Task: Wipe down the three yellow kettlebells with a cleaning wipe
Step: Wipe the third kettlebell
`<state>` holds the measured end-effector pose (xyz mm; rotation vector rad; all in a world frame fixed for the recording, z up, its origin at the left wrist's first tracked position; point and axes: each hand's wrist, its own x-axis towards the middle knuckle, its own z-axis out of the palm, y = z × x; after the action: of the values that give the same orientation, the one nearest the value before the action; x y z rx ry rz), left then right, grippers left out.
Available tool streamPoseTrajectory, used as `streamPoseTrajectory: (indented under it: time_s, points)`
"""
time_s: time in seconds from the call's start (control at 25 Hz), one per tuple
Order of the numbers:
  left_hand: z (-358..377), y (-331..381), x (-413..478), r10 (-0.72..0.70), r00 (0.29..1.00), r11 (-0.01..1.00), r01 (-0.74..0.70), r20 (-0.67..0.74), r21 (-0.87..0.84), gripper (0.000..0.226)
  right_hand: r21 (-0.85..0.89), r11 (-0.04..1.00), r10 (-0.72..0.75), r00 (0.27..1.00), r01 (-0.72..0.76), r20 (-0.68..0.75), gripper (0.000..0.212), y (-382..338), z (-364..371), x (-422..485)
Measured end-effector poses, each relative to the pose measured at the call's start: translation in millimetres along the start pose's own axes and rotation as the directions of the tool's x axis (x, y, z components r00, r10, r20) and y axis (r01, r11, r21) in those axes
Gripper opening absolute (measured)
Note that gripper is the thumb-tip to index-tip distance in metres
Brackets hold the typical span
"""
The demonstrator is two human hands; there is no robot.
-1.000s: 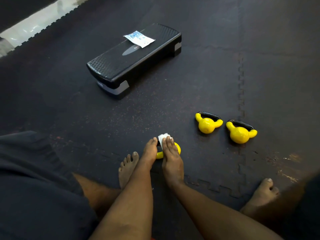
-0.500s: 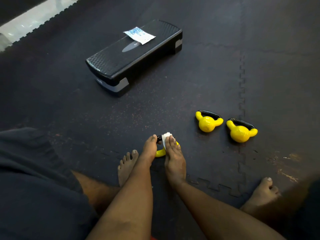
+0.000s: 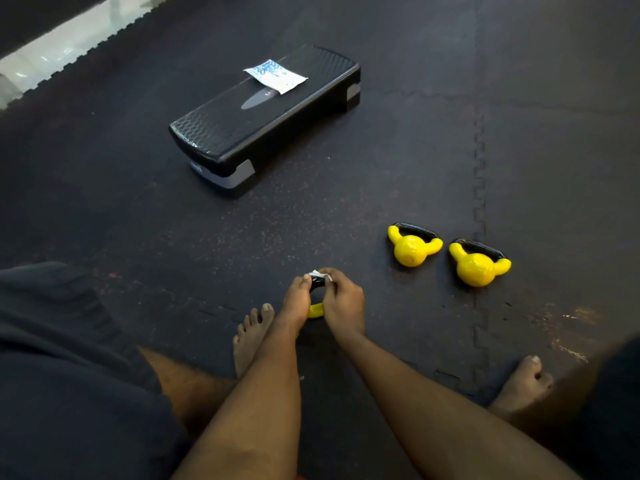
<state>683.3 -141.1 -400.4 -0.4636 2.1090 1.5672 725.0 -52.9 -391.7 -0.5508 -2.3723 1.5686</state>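
Between the 2 hands, low in the middle of the view and just ahead of the bare left foot, sits 1 small yellow kettlebell with a black grip handle, mostly covered, with only a sliver of yellow body and a short stretch of black handle showing. The left hand is curled around its near-left side, apparently steadying it, fingertips touching the handle. The right hand is closed over the right side, its fingers pinching a crumpled white cleaning wipe against the top of the handle. The handle seems to run roughly left to right between the hands, so I judge the next strokes would follow that axis, the right hand doing the rubbing. The other 2 yellow kettlebells stand side by side on the dark rubber floor mat, apart from each other, off to the right and slightly farther away: the nearer one, then the far-right one. Both lie on the right hand's side, so that hand has the shorter reach. A black plastic aerobic step platform with a white and blue wipe packet on top lies well apart, ahead and to the left.
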Motion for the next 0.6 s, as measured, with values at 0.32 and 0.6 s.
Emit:
streamPoseTrajectory:
  time_s: [0.32, 0.6]
  points:
    - [2, -3, -10, -0.01, 1.0, 0.995, 0.01, 0.006, 0.095, 0.039, -0.282, 0.887, 0.427, 0.882, -0.366, 0.198, 0.034, -21, -15, 43]
    - [3, -3, -5, -0.051, 0.998, 0.998, 0.049, 0.043, 0.042, 0.05, -0.297, 0.917, 0.3, 0.951, -0.266, 0.074, 0.027, -41, -10, 22]
